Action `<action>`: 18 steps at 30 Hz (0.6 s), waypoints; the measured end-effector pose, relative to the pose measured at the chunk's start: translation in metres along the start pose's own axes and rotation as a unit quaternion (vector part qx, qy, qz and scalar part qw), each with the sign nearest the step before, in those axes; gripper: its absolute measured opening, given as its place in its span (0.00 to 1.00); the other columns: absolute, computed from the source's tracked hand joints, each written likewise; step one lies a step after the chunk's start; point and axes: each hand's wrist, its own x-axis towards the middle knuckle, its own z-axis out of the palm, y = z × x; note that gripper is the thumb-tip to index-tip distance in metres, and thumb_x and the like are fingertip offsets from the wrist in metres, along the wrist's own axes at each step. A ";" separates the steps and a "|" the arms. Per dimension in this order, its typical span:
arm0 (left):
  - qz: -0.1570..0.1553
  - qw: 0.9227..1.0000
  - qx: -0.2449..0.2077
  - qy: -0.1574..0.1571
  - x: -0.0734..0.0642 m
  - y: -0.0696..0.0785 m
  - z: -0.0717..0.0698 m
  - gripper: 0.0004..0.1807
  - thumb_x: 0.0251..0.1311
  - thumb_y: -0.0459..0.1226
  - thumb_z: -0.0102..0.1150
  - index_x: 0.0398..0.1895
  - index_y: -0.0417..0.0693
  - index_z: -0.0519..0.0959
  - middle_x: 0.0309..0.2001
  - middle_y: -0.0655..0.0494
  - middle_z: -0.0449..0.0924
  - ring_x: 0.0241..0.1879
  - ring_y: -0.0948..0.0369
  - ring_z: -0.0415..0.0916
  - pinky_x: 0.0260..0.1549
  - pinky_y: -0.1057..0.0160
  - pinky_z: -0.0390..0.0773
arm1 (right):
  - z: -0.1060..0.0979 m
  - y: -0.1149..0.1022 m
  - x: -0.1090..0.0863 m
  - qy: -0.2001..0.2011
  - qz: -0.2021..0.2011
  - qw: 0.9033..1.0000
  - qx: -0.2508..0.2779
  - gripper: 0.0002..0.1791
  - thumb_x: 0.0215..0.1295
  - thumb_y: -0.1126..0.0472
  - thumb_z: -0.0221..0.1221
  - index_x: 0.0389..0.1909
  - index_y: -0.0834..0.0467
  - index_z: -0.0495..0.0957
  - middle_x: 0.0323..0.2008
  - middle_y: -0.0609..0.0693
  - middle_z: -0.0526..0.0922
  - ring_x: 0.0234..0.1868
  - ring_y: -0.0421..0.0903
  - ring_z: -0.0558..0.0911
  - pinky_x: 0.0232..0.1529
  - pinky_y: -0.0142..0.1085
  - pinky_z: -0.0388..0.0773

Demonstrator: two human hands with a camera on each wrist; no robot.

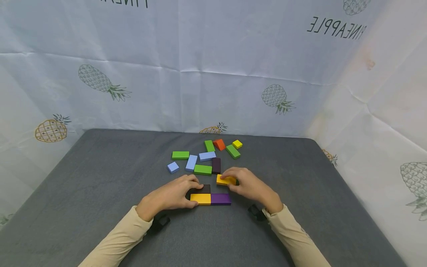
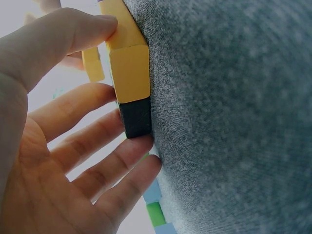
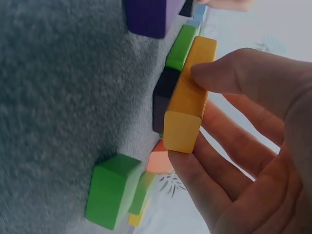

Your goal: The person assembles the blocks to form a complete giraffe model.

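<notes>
My left hand (image 1: 173, 193) holds a yellow block (image 1: 201, 199) and the black block (image 1: 205, 189) behind it, thumb on the yellow one. In the left wrist view its fingertips reach the black block's far side. A purple block (image 1: 221, 199) lies end to end with that yellow block. Over to the right, my right hand (image 1: 251, 186) pinches another yellow block (image 3: 191, 92) between thumb and fingers. That block is close over the table in the head view. A green block (image 3: 112, 192) is mostly hidden by the right hand in the head view.
Beyond the hands lie several loose blocks on the grey table (image 1: 100, 178): green (image 1: 202, 170), light blue (image 1: 191, 163), dark (image 1: 216, 165), orange-red (image 1: 219, 144) and a small yellow one (image 1: 237, 144). A pineapple-print cloth (image 1: 220, 92) hangs behind the table.
</notes>
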 end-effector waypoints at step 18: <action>-0.002 1.000 -0.006 -0.002 0.000 -0.001 0.001 0.26 0.60 0.44 0.67 0.60 0.44 0.80 0.55 0.55 0.76 0.55 0.56 0.73 0.53 0.53 0.77 | 0.012 -0.002 0.003 -0.045 -0.019 0.999 0.019 0.15 0.66 0.68 0.60 0.53 0.60 0.82 0.54 0.55 0.83 0.56 0.51 0.81 0.58 0.47 0.78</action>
